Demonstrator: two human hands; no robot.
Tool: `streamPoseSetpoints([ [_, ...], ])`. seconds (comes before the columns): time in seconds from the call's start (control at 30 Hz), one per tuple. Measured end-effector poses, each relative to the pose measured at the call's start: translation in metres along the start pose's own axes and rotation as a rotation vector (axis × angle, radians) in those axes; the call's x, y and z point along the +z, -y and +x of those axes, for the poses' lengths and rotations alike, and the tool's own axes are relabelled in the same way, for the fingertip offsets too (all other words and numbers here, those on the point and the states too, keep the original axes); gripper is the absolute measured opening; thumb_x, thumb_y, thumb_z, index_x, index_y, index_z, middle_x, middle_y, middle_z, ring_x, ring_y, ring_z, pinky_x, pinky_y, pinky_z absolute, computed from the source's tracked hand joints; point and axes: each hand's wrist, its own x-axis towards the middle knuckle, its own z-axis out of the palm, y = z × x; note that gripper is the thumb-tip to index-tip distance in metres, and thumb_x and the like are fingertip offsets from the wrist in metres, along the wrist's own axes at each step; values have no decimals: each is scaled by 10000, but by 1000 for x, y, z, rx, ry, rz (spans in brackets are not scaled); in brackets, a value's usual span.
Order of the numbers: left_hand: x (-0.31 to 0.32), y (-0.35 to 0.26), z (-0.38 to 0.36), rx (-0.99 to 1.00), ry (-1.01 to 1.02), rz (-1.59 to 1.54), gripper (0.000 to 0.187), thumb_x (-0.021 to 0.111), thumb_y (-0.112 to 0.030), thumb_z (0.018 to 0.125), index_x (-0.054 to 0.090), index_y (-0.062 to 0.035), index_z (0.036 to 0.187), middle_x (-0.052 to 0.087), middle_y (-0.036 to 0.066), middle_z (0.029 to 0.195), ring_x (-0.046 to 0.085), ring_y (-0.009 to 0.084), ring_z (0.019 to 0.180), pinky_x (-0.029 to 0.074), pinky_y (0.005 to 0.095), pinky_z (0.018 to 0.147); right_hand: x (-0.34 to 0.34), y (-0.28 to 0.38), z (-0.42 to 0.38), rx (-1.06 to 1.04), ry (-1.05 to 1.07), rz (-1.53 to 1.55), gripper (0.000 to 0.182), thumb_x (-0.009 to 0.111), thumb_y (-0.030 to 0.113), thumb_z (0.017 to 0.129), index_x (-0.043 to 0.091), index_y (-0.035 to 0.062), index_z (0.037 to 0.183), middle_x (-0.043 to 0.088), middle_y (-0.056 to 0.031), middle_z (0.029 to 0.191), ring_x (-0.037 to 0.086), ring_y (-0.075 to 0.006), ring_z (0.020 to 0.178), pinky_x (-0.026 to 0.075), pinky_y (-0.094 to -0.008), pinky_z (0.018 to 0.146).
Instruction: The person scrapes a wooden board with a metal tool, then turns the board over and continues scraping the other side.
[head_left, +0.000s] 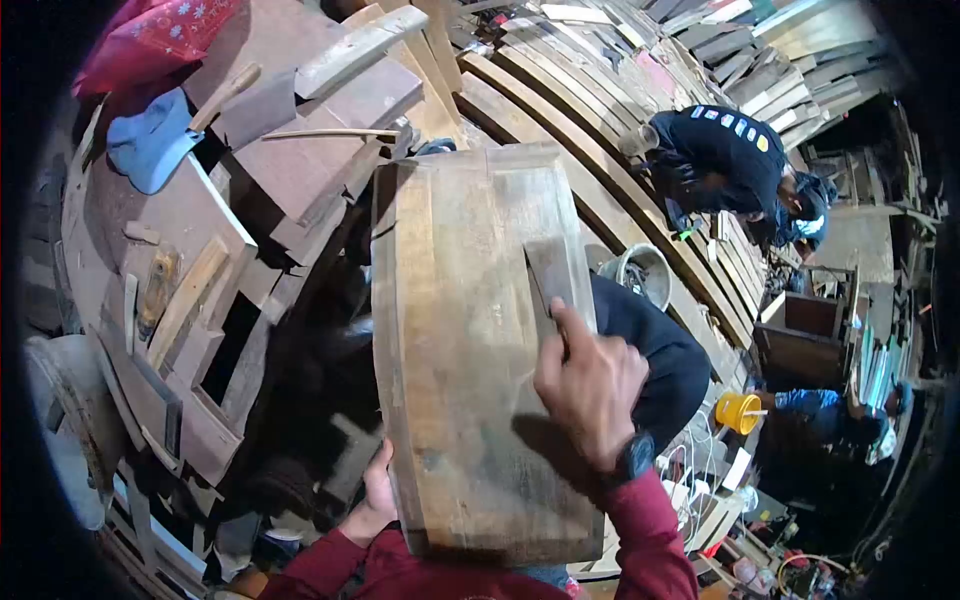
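A broad wooden panel [470,340] made of joined boards fills the middle of the view. My left hand [376,492] grips its lower left edge, with the fingers hidden behind the wood. Over the right part of the panel is my right hand [592,388], its index finger stretched onto the end of a flat, dark, rectangular piece [552,272]. The other fingers of that hand are curled in. The flat piece lies against the panel's upper right face; its material is hard to tell.
Stacked planks [560,95] run across the top. A bucket [640,275] stands right of the panel. One person [725,160] bends at upper right; another [830,415] is at far right near a yellow bucket [738,412]. A blue cap [150,140] and wood pieces lie left.
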Motion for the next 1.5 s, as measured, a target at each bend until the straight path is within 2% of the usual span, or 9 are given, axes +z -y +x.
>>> streamPoseSetpoints([
  [0.17, -8, -3, 3, -20, -22, -53, 656, 418, -544, 1066, 429, -65, 1515, 566, 126, 1442, 563, 313, 1301, 457, 497, 1097, -23, 9, -7, 64, 71, 15, 238, 599, 182, 886, 765, 154, 1054, 642, -234, 628, 666, -397, 578, 528, -502, 573],
  [0.2, -10, -1, 5, -19, -22, -76, 651, 418, -539, 1068, 427, -67, 1517, 567, 126, 1441, 563, 312, 1300, 458, 496, 1097, -16, 4, -10, -4, 55, -3, 274, 602, 213, 871, 742, 119, 1087, 639, -193, 576, 651, -369, 495, 522, -489, 485],
  [0.3, -18, 0, 5, -78, 90, -140, 637, 410, -523, 1077, 411, -72, 1527, 567, 124, 1438, 563, 310, 1300, 461, 491, 1097, 11, -4, 15, -31, -92, -2, 267, 609, 195, 828, 749, 124, 1043, 636, -186, 561, 647, -374, 493, 530, -492, 501],
  [0.47, 2, -5, 5, 60, 9, -5, 653, 409, -533, 1074, 409, -58, 1521, 569, 132, 1432, 572, 303, 1285, 468, 484, 1087, -13, 7, -3, 46, 70, 55, 259, 586, 224, 893, 735, 116, 1075, 665, -227, 648, 670, -417, 572, 532, -535, 553],
  [0.6, -12, -1, 7, -32, 22, -50, 664, 423, -550, 1065, 415, -63, 1516, 573, 130, 1426, 585, 303, 1265, 480, 490, 1068, 7, -4, 25, 95, 9, 47, 255, 592, 239, 886, 750, 124, 1050, 669, -239, 661, 682, -430, 615, 550, -530, 607],
  [1.03, -5, -1, 5, 27, -93, 20, 636, 424, -542, 1066, 442, -88, 1511, 580, 133, 1420, 573, 313, 1277, 471, 488, 1081, -18, 1, -18, 149, 32, 122, 256, 606, 198, 849, 760, 162, 1050, 654, -218, 617, 672, -429, 581, 548, -525, 585],
  [1.13, -8, -5, 6, -36, 166, -128, 622, 423, -522, 1072, 434, -87, 1516, 582, 131, 1418, 575, 305, 1277, 477, 481, 1072, 6, -10, 9, 117, -63, 73, 238, 626, 221, 855, 761, 145, 1035, 653, -247, 639, 682, -435, 620, 550, -520, 598],
  [1.27, -9, 1, 8, 37, -71, -97, 627, 445, -512, 1066, 430, -78, 1518, 581, 130, 1410, 586, 302, 1261, 485, 473, 1060, -16, -1, -13, 139, 54, 60, 234, 659, 333, 904, 742, 165, 1046, 659, -252, 647, 685, -439, 618, 553, -524, 610],
  [1.5, -9, -3, 4, -39, -38, 1, 617, 368, -542, 1082, 436, -123, 1530, 575, 115, 1438, 579, 302, 1278, 476, 478, 1079, -1, -8, 13, 131, 16, 90, 176, 659, 262, 900, 739, 183, 1035, 659, -237, 639, 683, -437, 605, 544, -546, 593],
])
